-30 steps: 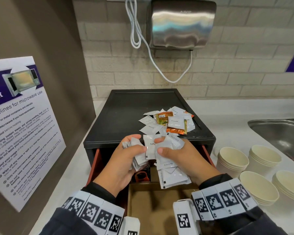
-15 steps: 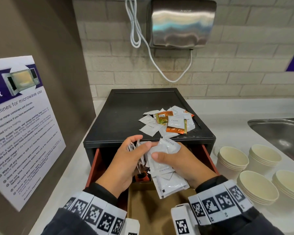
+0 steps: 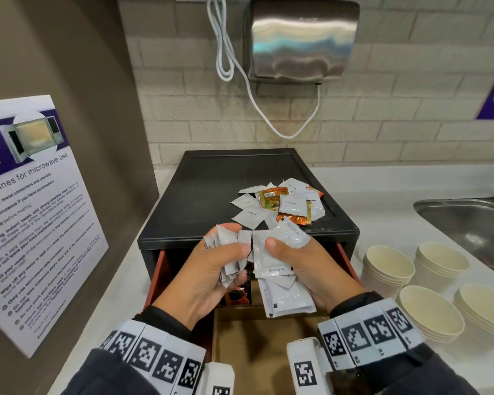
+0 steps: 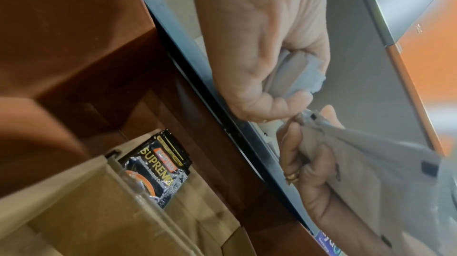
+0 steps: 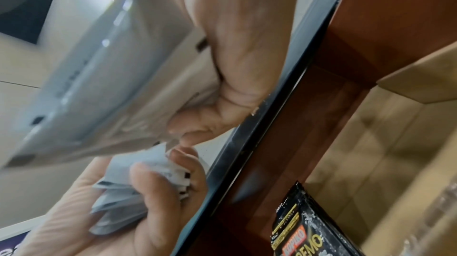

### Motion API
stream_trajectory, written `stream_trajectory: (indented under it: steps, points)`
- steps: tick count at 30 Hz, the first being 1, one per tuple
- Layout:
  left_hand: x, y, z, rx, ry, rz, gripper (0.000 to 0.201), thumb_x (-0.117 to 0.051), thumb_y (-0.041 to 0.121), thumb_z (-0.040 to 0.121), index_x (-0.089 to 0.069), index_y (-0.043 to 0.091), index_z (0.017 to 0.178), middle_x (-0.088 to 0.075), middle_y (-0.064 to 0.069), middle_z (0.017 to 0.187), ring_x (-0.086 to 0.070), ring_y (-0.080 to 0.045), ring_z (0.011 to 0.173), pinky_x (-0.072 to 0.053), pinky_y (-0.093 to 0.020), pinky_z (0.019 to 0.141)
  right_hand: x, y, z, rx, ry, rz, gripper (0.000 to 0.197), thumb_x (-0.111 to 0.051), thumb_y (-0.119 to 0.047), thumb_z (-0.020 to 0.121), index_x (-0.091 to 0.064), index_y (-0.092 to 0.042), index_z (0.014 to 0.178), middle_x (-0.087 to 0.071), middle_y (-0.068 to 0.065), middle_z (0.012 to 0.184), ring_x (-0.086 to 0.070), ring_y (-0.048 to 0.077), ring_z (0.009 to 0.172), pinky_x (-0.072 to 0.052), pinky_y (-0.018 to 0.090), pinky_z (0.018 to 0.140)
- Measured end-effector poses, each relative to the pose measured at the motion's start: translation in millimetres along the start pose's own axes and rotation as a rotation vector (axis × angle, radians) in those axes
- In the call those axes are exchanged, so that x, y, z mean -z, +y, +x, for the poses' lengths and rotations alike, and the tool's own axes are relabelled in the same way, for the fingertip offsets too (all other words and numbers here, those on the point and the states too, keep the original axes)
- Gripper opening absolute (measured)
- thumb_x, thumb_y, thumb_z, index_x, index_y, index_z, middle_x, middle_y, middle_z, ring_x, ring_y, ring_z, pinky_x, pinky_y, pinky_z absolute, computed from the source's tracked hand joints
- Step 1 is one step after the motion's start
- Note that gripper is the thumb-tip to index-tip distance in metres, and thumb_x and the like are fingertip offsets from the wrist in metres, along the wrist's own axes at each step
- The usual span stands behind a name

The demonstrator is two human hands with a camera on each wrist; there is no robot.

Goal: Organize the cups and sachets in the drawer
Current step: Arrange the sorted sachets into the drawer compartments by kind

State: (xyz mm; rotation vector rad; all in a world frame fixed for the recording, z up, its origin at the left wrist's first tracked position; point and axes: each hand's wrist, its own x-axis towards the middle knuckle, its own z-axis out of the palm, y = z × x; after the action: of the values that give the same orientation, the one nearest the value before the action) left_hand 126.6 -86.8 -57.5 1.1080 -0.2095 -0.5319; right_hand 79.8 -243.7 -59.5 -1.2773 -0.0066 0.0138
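Both hands are over the open drawer (image 3: 268, 337), at the front of the black drawer unit (image 3: 211, 201).

Left hand (image 3: 208, 277): fingers curled round a crumpled wad of small white sachets (image 3: 231, 252), thumb pressed on top. Right hand (image 3: 305, 269): fingers curled under a flatter stack of larger white sachets (image 3: 280, 283), thumb clamped on the top face; the lower packets hang out below the palm, over the brown cardboard compartment (image 3: 257, 352). The two bundles touch or nearly touch betw. the thumbs; cannot tell which.

A black coffee sachet (image 4: 160, 170) lies in the drawer's rear section behind the cardboard divider. More sachets, white and orange, lie in a loose pile on top of the unit (image 3: 283, 206), near its front-right edge. Paper cups (image 3: 388, 269) stand in four stacks on the tabletop (image 3: 382, 218), right of the unit, none yet in the drawer.

Risks, in my judgement:
- Right stack is fanned and held only by thumb pressure; lower packets could slip out and scatter unsorted.
- Left wad is bunched; releasing it as one lump would leave a jumble, not order.
- Top pile sits near the edge; a sleeve brushing it could knock packets off.
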Motion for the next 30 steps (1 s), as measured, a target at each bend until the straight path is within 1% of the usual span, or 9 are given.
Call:
stream_trajectory:
  steps: [4,7,10,13,17,19,22,26,30]
  points:
    - [-1,-2,-3,0.029,-0.086,0.145,0.048,-0.082,0.013,0.054,-0.060,0.021,0.096,-0.061,-0.014,0.099,-0.060,-0.027,0.087,-0.052,-0.031,0.062,-3,6,3,0.017,0.003,-0.173,0.049,-0.067,-0.028,0.070,-0.060,-0.013,0.116,-0.071,0.008,0.104,-0.068,0.024,0.096,-0.056,0.033,0.081]
    - [-1,-4,-3,0.006,-0.085,0.247,0.051,-0.080,0.009,0.053,-0.059,0.021,0.097,-0.062,-0.012,0.095,-0.062,-0.026,0.083,-0.053,-0.033,0.062,-5,8,5,0.024,-0.004,-0.211,0.054,-0.072,-0.038,0.059,-0.065,-0.015,0.107,-0.071,0.010,0.100,-0.068,0.026,0.093,-0.056,0.034,0.079]
    - [-1,-6,-1,-0.028,-0.058,0.268,0.042,-0.075,-0.004,0.064,-0.058,0.017,0.097,-0.065,-0.011,0.091,-0.069,-0.024,0.079,-0.056,-0.036,0.066,-6,9,4,0.036,-0.058,-0.159,0.047,-0.066,-0.050,0.053,-0.069,-0.026,0.093,-0.073,0.001,0.085,-0.071,0.016,0.079,-0.055,0.024,0.064]
    - [0,-6,0,-0.053,0.009,0.223,0.031,-0.065,-0.008,0.077,-0.058,0.016,0.095,-0.069,-0.011,0.091,-0.071,-0.023,0.078,-0.054,-0.031,0.059,-6,9,4,0.044,-0.008,-0.211,0.068,-0.059,-0.067,0.056,-0.061,-0.024,0.109,-0.073,0.001,0.093,-0.070,0.018,0.085,-0.057,0.031,0.073]
    - [2,-6,1,-0.065,0.074,0.147,0.028,-0.060,-0.009,0.081,-0.058,0.017,0.092,-0.070,-0.014,0.102,-0.069,-0.030,0.092,-0.051,-0.024,0.050,-2,4,3,-0.008,0.023,-0.229,0.047,-0.042,-0.056,0.074,-0.062,-0.024,0.102,-0.074,-0.004,0.084,-0.071,0.010,0.076,-0.054,0.021,0.061]
    - [2,-6,1,-0.071,0.088,0.138,0.028,-0.060,-0.008,0.081,-0.058,0.018,0.091,-0.070,-0.014,0.102,-0.068,-0.031,0.094,-0.052,-0.025,0.054,-2,3,3,-0.031,0.025,-0.216,0.038,-0.041,-0.049,0.083,-0.062,-0.022,0.100,-0.074,-0.005,0.081,-0.071,0.009,0.073,-0.053,0.019,0.058]
    - [4,-5,2,-0.080,0.087,0.103,0.025,-0.058,-0.008,0.082,-0.058,0.016,0.090,-0.070,-0.013,0.101,-0.069,-0.028,0.090,-0.052,-0.029,0.058,-1,-1,1,-0.052,0.019,-0.202,0.031,-0.049,-0.040,0.083,-0.063,-0.018,0.101,-0.074,-0.002,0.080,-0.070,0.010,0.069,-0.052,0.019,0.056]
    - [8,-2,4,-0.108,0.082,0.042,0.025,-0.054,-0.008,0.082,-0.057,0.015,0.090,-0.070,-0.012,0.096,-0.069,-0.026,0.083,-0.051,-0.027,0.052,1,-3,0,-0.064,0.002,-0.170,0.013,-0.052,-0.017,0.091,-0.062,-0.014,0.098,-0.073,-0.003,0.072,-0.068,0.006,0.059,-0.049,0.016,0.049]
    - [4,-4,1,-0.085,-0.041,0.088,0.029,-0.061,-0.004,0.078,-0.059,0.014,0.100,-0.072,-0.008,0.095,-0.071,-0.023,0.084,-0.056,-0.033,0.063,0,1,0,-0.042,0.043,-0.235,0.013,-0.056,-0.016,0.089,-0.064,-0.016,0.099,-0.073,-0.004,0.076,-0.069,0.008,0.063,-0.051,0.018,0.052]
